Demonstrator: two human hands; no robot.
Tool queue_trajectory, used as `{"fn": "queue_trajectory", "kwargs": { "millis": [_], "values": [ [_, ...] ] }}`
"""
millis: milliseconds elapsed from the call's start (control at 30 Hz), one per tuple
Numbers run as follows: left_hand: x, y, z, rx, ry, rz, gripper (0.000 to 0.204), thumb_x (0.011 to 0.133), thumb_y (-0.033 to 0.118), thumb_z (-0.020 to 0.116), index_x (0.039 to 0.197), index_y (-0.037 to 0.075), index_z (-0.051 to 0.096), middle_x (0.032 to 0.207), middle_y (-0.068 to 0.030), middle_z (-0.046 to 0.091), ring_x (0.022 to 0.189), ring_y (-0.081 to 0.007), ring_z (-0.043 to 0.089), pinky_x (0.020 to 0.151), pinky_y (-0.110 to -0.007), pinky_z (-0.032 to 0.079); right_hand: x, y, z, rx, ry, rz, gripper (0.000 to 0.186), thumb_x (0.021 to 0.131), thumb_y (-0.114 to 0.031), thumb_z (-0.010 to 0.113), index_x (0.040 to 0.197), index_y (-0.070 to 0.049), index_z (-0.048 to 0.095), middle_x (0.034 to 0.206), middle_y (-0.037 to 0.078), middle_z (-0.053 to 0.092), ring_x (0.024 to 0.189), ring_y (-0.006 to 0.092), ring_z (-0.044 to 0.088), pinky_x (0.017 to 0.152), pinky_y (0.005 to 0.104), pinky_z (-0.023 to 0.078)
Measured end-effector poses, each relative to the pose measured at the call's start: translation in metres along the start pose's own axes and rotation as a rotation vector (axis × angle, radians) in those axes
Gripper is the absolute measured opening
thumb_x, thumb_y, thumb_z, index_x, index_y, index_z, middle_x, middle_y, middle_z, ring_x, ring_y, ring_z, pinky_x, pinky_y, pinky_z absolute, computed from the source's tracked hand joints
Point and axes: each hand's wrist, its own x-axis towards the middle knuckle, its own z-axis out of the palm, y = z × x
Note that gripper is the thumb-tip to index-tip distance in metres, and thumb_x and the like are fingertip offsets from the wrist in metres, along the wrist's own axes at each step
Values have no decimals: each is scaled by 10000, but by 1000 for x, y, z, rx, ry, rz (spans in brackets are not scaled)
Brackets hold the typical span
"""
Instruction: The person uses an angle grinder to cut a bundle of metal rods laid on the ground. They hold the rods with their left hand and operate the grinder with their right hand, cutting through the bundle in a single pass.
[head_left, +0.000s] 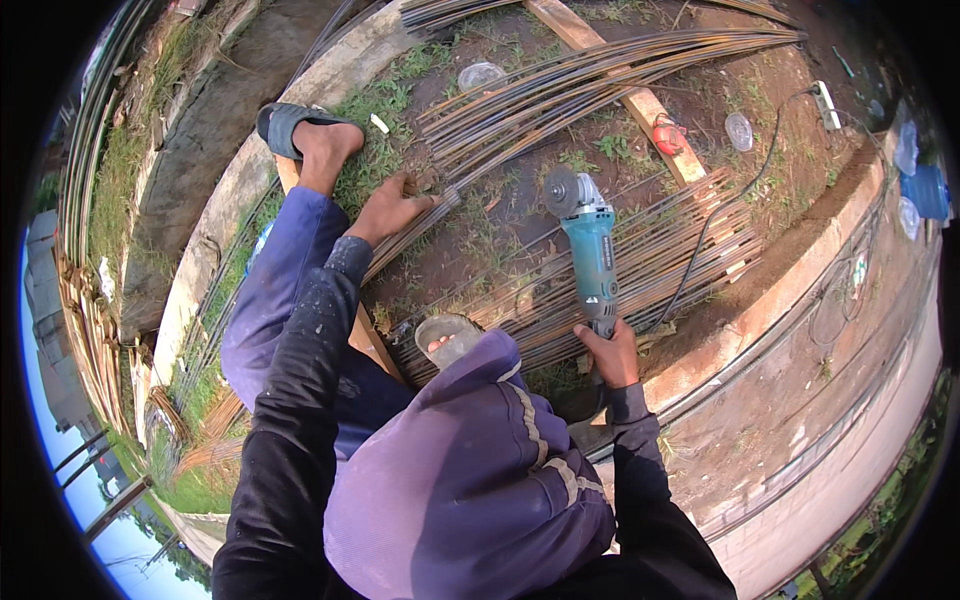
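My right hand [612, 352] is wrapped round the rear of a teal angle grinder [592, 250]. Its grey disc [562, 190] points away from me, above a spread of thin steel rods [650, 240]. Farther left, my left hand [388, 212] has its fingers bent over a narrow bundle of steel rods [412, 232]; part of the grip is hidden. Beyond it fans a larger bundle of rusty rods [560, 90]. My sandalled feet [325, 140] stand on either side of the narrow bundle, one far left, the other close in front of me.
A timber plank [650, 115] runs under the rods, with a red round object [668, 135] on it. The black cord [745, 190] leads to a white power strip [826, 106]. Concrete curbs [205, 235] border the left; a blue water bottle [925, 192] lies far right.
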Motion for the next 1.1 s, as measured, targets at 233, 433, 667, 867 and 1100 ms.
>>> {"fn": "queue_trajectory", "kwargs": {
  "millis": [233, 433, 667, 867, 1100],
  "values": [
    [-58, -8, 44, 284, 150, -86, 562, 740, 366, 778, 1125, 33, 540, 1001, -249, 668, 981, -419, 637, 838, -487, 491, 35, -10, 11, -462, -30, -318, 436, 714, -302, 783, 904, 56, 623, 806, 238, 681, 797, 383, 689, 712, 429, 533],
    [-56, -14, 45, 321, 205, -67, 392, 741, 221, 705, 1070, 53, 574, 945, -206, 686, 909, -416, 651, 803, -508, 504, 50, -14, 16, -738, 48, -372, 417, 724, -276, 753, 891, 73, 598, 793, 305, 649, 781, 455, 658, 680, 485, 532],
    [-55, -20, 50, 333, 296, -47, 232, 745, 170, 614, 946, 55, 622, 848, -220, 687, 825, -423, 662, 778, -516, 515, 47, -16, 18, -712, 13, -387, 410, 723, -256, 750, 885, 88, 596, 773, 304, 644, 789, 458, 659, 675, 482, 532],
    [-56, -22, 50, 287, 292, -49, 248, 744, 171, 617, 961, 51, 617, 851, -220, 684, 828, -424, 662, 783, -518, 514, 46, -11, 23, -689, 1, -354, 433, 718, -290, 756, 886, 80, 607, 790, 286, 648, 777, 449, 656, 675, 479, 514],
    [-63, -21, 48, 276, 296, -39, 330, 738, 173, 637, 1045, 60, 593, 959, -192, 687, 906, -401, 655, 816, -499, 508, 50, -1, 28, -696, 17, -381, 446, 718, -294, 754, 900, 86, 607, 799, 293, 644, 777, 460, 647, 671, 483, 513]
  ]
}}
